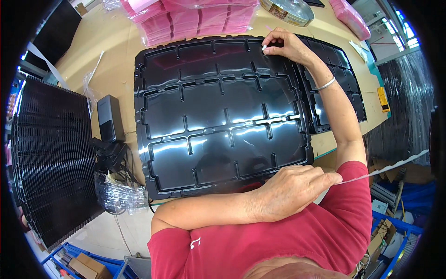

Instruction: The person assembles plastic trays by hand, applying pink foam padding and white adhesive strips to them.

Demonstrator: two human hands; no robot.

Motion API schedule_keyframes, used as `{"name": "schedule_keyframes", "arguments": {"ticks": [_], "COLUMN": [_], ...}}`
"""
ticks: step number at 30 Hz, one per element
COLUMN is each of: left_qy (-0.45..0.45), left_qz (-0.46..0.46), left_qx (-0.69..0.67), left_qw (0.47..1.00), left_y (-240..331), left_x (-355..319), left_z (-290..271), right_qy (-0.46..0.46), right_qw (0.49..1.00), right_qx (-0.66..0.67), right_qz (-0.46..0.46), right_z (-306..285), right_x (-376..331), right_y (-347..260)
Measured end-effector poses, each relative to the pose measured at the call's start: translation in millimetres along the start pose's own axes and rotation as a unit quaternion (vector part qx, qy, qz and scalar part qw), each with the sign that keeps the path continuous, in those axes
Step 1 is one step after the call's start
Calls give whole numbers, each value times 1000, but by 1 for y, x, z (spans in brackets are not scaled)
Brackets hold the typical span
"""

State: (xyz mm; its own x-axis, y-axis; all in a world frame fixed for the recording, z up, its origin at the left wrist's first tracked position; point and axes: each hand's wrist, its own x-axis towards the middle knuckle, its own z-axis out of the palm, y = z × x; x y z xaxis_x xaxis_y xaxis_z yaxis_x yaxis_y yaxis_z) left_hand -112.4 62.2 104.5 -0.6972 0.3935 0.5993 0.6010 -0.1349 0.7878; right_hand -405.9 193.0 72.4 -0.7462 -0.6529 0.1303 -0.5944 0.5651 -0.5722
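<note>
A black plastic tray [204, 100] with rows of shallow compartments lies in front of me on the table. My right hand [288, 45] reaches over its far right corner, thumb and fingers pinched on a small white piece [264, 48], too small to name. Bent across the tray's near edge, my left hand [297, 189] is closed with its fingertips pinching a thin whitish strip [385, 169] that trails off to the right, past my red sleeve. A second black tray [332, 79] lies to the right, partly behind my right forearm.
Pink packs [186, 21] in clear film stand at the far edge beside a round tin [288, 11]. At left are a tall stack of black trays [55, 153], a dark power bank [109, 118] and tangled cables [111, 158]. A yellow object [383, 99] sits at the right edge.
</note>
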Motion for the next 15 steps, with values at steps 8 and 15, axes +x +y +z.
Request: {"name": "schedule_keyframes", "arguments": {"ticks": [8, 15], "left_qy": [0, -11], "left_qz": [14, 22], "left_qx": [6, 30], "left_qw": [1000, 999], "left_y": [1, 2], "left_x": [-1, 0], "left_z": [-1, -4], "right_qy": [-18, -14], "right_qw": [1000, 999], "right_qx": [6, 33], "right_qz": [8, 22], "right_z": [-6, -2], "right_x": [1, 7], "right_y": [-1, 5]}}
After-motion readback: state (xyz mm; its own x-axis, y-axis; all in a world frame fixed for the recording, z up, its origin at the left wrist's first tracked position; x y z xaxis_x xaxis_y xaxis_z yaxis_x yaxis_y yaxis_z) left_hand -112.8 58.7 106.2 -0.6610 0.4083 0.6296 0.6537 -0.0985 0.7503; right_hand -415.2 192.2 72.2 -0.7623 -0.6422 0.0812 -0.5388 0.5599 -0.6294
